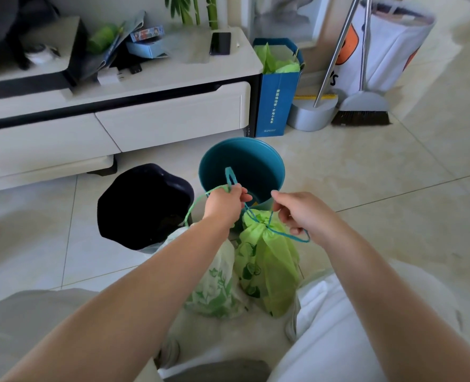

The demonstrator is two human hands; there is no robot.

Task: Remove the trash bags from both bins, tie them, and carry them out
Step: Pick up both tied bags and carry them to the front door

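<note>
While the left hand (224, 204) pinched the teal drawstring (229, 175) and the right hand (297, 213) gripped its other loop, the green bag (267, 260) stood just before the teal bin (242, 166). Risk: an uneven pull could slip the knot or tear the thin plastic.

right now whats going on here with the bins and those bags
A person crouched on the floor is tying up trash. The left hand grips drawstring loops, and the right hand pinches the blue drawstring of the green bag, whose neck is already cinched. A white patterned bag sits beside it on the floor. Both bags are out of the bins: the teal bin looks empty, and the black bin is too dark to tell.
</note>
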